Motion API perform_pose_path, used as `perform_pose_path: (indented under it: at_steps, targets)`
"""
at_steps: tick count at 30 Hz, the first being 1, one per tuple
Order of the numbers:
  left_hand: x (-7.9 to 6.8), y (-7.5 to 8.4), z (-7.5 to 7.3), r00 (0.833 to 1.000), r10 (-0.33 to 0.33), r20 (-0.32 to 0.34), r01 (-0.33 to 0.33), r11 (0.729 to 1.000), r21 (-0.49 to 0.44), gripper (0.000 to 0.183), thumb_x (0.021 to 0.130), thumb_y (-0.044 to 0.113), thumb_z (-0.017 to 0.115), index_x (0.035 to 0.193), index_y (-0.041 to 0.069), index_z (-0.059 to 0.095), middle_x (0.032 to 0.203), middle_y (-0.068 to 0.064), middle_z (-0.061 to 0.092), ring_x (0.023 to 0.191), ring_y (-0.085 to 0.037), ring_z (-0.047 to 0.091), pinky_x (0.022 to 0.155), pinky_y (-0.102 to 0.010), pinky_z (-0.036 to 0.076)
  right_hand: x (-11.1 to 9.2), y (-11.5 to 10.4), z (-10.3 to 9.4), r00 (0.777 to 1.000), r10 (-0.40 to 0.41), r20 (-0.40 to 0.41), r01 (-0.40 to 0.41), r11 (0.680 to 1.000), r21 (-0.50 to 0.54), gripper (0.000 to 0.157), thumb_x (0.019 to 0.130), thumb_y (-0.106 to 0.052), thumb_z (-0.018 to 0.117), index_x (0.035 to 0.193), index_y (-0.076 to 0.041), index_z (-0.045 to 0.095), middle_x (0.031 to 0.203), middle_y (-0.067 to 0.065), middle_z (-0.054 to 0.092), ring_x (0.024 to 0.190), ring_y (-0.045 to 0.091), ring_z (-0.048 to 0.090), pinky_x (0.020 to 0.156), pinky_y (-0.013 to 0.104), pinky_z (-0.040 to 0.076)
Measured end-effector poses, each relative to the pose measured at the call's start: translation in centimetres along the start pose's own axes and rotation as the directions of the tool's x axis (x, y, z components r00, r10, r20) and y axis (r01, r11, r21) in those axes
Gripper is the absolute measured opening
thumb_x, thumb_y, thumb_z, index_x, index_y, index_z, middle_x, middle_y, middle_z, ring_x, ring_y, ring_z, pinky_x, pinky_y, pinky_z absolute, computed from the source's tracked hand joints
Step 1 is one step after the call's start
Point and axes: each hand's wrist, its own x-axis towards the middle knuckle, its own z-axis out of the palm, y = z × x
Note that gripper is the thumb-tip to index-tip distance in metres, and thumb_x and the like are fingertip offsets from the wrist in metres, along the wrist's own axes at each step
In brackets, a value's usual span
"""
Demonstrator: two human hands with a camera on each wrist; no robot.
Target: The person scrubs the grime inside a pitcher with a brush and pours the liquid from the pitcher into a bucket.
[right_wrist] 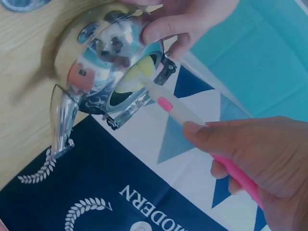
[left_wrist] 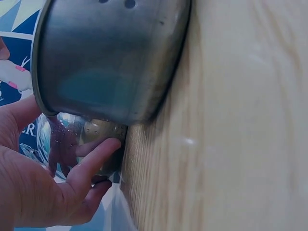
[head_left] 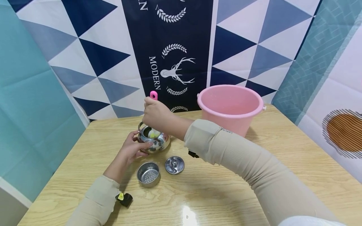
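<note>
A shiny metal teapot point(head_left: 159, 145) stands on the table with its top uncovered. My left hand point(head_left: 130, 148) grips its near left side, thumb and fingers spread round the belly. From above, my right hand point(right_wrist: 255, 159) holds a pink and white sponge brush point(right_wrist: 178, 110) by the handle. Its yellow and white sponge head point(right_wrist: 137, 77) sits in the teapot's mouth, the lower part hidden inside. The pot's spout point(right_wrist: 62, 120) shows in the right wrist view, and its handle is folded down beside the opening. A perforated metal strainer point(head_left: 148, 175) stands just in front of the pot.
To the right of the strainer lies a round metal lid point(head_left: 174, 165). A large pink bucket point(head_left: 230, 117) stands at the back right, beyond my right forearm. Patterned cloth point(head_left: 181, 62) hangs behind the wooden table point(head_left: 220, 194).
</note>
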Motion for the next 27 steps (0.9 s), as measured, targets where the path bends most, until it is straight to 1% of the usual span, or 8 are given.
perform_pose_path:
  at_steps: [3,7,11,14,19,22,27]
  targets:
    - [0.0,0.1,-0.1,1.000,0.002,0.008,-0.002,1.000,0.001,0.084,0.083,0.001,0.076,0.148,0.013,0.023,0.147,-0.021,0.021,0.114,-0.041,0.051,0.075,-0.045,0.060,0.0,-0.1,0.1,1.000,0.003,-0.010,-0.003,1.000,0.030,0.020,0.096,-0.017,0.058,0.095,-0.027,0.075,0.091,-0.008,0.071,0.087,0.014,0.050,0.090,0.036,0.027]
    - [0.1,0.1,-0.1,1.000,-0.001,0.031,0.001,1.000,0.008,0.082,0.083,0.000,0.075,0.146,0.012,0.023,0.144,-0.021,0.022,0.113,-0.041,0.051,0.074,-0.045,0.061,0.1,-0.5,0.4,0.999,0.005,-0.040,-0.003,0.999,0.037,0.021,0.097,-0.018,0.056,0.091,-0.027,0.075,0.090,-0.007,0.070,0.087,0.016,0.048,0.089,0.036,0.027]
    - [0.2,0.1,-0.2,0.999,-0.003,0.048,0.002,1.000,0.020,0.081,0.084,0.000,0.074,0.145,0.012,0.022,0.143,-0.020,0.021,0.112,-0.040,0.052,0.074,-0.044,0.061,0.2,-1.2,0.8,0.997,0.016,-0.072,-0.018,1.000,-0.021,0.027,0.099,-0.017,0.052,0.089,-0.028,0.074,0.087,-0.008,0.067,0.084,0.016,0.042,0.087,0.036,0.027]
    - [0.1,0.2,-0.3,0.999,-0.002,0.054,0.001,1.000,0.027,0.081,0.085,0.000,0.074,0.145,0.011,0.021,0.144,-0.021,0.020,0.111,-0.039,0.052,0.075,-0.044,0.061,0.3,-1.7,1.0,0.995,0.039,-0.095,-0.045,0.997,-0.060,0.030,0.100,-0.016,0.049,0.089,-0.028,0.074,0.086,-0.008,0.066,0.083,0.017,0.040,0.086,0.036,0.027]
    - [0.1,0.3,-0.3,0.998,0.003,0.065,-0.005,1.000,0.030,0.081,0.085,0.000,0.073,0.145,0.009,0.019,0.146,-0.022,0.017,0.103,-0.035,0.056,0.074,-0.044,0.061,0.3,-2.2,1.4,0.989,0.066,-0.132,-0.079,0.992,-0.094,0.032,0.099,-0.013,0.048,0.090,-0.028,0.074,0.084,-0.006,0.065,0.085,0.018,0.042,0.086,0.036,0.027]
    - [0.1,0.3,-0.4,0.998,0.002,0.066,-0.004,1.000,0.028,0.082,0.085,0.001,0.073,0.145,0.009,0.019,0.146,-0.021,0.016,0.099,-0.032,0.058,0.073,-0.044,0.061,0.2,-2.4,1.7,0.988,0.072,-0.137,-0.089,0.989,-0.118,0.030,0.098,-0.014,0.048,0.088,-0.028,0.074,0.083,-0.006,0.063,0.086,0.018,0.044,0.087,0.037,0.027]
    - [0.0,0.4,-0.3,0.998,0.000,0.060,-0.002,1.000,0.030,0.082,0.085,0.001,0.074,0.146,0.010,0.019,0.146,-0.022,0.016,0.101,-0.035,0.057,0.075,-0.045,0.060,-0.1,-2.2,2.4,0.987,0.085,-0.138,-0.105,0.983,-0.147,0.031,0.098,-0.017,0.049,0.082,-0.028,0.073,0.082,-0.006,0.062,0.087,0.018,0.045,0.088,0.038,0.026]
